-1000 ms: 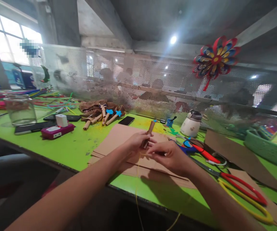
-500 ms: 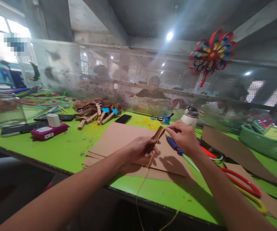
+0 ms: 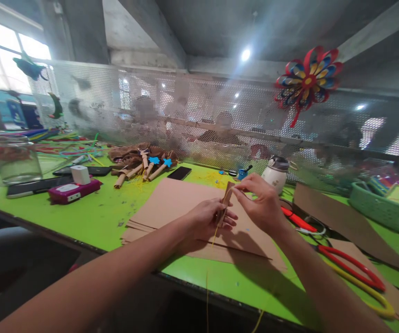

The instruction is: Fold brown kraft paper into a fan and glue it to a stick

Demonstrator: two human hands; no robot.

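Observation:
My left hand is closed round a narrow folded strip of brown paper, held tilted above the brown paper sheets. A thin yellow thread runs along the strip and hangs down past the table's front edge. At the strip's upper end, my right hand pinches with thumb and forefinger. What lies between those fingertips, thread or paper edge, is too small to make out.
Red-and-yellow-handled scissors lie at right beside a green basket. A white bottle, phone, bundled brown paper pieces, purple box and glass jar stand or lie farther back.
The strip has turned more upright, and my right hand has shifted slightly right and lower. Fingers of my left hand extend further. The blue tool beside my right hand is now out of sight.

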